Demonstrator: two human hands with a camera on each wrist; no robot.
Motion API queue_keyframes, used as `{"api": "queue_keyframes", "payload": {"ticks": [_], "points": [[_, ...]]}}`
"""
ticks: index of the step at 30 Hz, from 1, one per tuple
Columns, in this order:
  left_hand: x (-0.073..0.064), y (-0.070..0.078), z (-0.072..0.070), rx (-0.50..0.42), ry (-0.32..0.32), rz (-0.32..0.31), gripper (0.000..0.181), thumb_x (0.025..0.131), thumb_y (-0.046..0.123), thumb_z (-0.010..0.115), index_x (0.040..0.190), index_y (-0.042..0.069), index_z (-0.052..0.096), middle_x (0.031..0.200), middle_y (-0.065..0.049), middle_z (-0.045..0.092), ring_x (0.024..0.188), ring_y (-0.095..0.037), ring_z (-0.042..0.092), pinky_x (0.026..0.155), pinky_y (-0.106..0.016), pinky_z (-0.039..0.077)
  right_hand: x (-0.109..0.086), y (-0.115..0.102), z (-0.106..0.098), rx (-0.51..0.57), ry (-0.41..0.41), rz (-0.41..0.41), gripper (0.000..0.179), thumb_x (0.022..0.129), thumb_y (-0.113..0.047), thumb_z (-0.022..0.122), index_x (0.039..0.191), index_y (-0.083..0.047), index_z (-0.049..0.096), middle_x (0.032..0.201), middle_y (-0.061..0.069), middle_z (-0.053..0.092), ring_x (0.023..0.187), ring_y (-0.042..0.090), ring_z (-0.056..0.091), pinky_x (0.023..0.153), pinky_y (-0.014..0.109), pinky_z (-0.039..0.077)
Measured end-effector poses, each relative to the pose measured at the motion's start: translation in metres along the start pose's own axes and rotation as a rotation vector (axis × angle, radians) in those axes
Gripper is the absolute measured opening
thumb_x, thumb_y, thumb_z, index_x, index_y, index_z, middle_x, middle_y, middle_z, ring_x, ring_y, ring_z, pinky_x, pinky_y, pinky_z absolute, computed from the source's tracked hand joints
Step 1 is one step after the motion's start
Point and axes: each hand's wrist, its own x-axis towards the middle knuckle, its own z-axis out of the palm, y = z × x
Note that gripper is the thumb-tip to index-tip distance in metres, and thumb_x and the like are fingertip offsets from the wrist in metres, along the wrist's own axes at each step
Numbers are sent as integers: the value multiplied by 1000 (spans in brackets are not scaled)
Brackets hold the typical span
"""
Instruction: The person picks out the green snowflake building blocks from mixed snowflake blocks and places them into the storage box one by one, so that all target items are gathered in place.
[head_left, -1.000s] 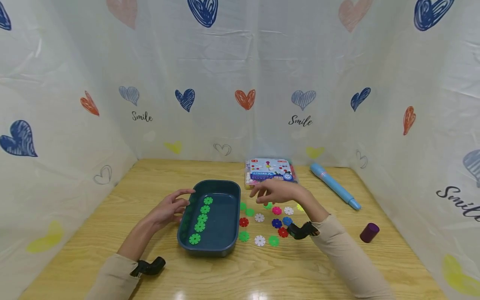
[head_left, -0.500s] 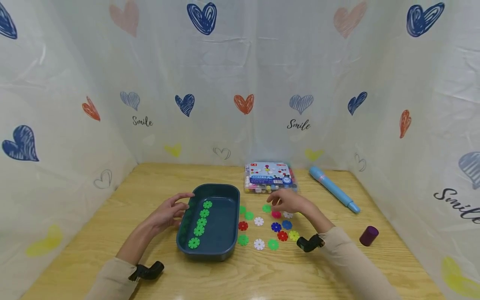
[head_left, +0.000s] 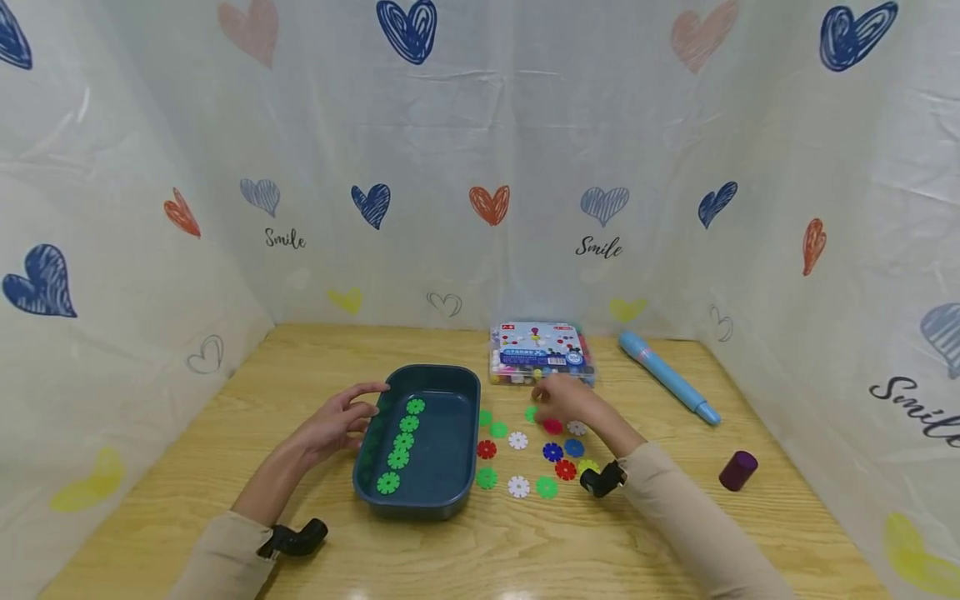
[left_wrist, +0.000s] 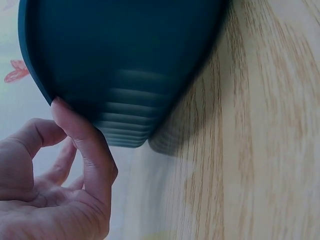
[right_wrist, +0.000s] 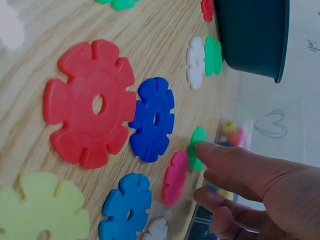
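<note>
My left hand (head_left: 333, 425) is at the left side of the dark teal tray (head_left: 444, 450). In the left wrist view, one fingertip touches the tray's rim, and the other fingers are bent loosely outside it. Inside the tray, several green notched plastic discs (head_left: 405, 423) lie in a line. My right hand (head_left: 564, 400) reaches low over the loose discs to the right of the tray. In the right wrist view, a fingertip meets a green disc (right_wrist: 198, 142) beside a pink disc (right_wrist: 175, 178); its other fingers hang loosely bent, and no grip on the disc shows.
Red (right_wrist: 92, 125), dark blue (right_wrist: 156, 120), light blue, white and yellow discs lie on the wooden table (head_left: 600, 542). Behind them stands a clear-sided box (head_left: 542, 346) of beads. A light blue marker-shaped tube (head_left: 667, 377) and a purple cylinder (head_left: 738, 471) lie at the right.
My right hand has come down from above the discs to the green disc near the box, its fingers drawing closer together. The left hand stays at the tray's rim.
</note>
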Motion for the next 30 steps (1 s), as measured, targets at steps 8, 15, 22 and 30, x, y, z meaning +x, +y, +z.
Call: {"api": "queue_keyframes", "payload": {"ticks": [8, 15, 22, 30], "points": [[0, 0, 0, -2, -1, -1, 46, 101, 18, 51, 145, 20, 41, 107, -5, 53, 76, -14, 57, 59, -26, 51, -1, -2, 1, 29, -16, -8, 26, 83, -25, 79, 103, -9, 74, 96, 3, 71, 88, 16, 63, 83, 36, 54], [0, -3, 0, -1, 3, -4, 46, 101, 16, 50, 146, 20, 40, 113, -7, 55, 80, -15, 59, 60, -26, 53, 2, -6, 3, 86, -59, -4, 18, 82, -22, 80, 94, -9, 74, 86, 0, 68, 75, 12, 58, 71, 29, 51], [1, -2, 0, -6, 0, 1, 47, 101, 17, 51, 146, 21, 41, 111, -7, 54, 77, -14, 58, 58, -24, 52, 5, -5, 2, 120, -61, 13, 19, 81, -18, 81, 93, -9, 70, 85, 1, 63, 76, 14, 55, 72, 29, 49], [1, -1, 0, -9, -3, 8, 46, 101, 16, 50, 146, 21, 41, 112, -8, 53, 76, -14, 58, 58, -24, 52, 3, 0, 3, 168, -52, -37, 24, 80, -13, 81, 95, -10, 63, 87, 2, 62, 78, 15, 54, 70, 29, 48]]}}
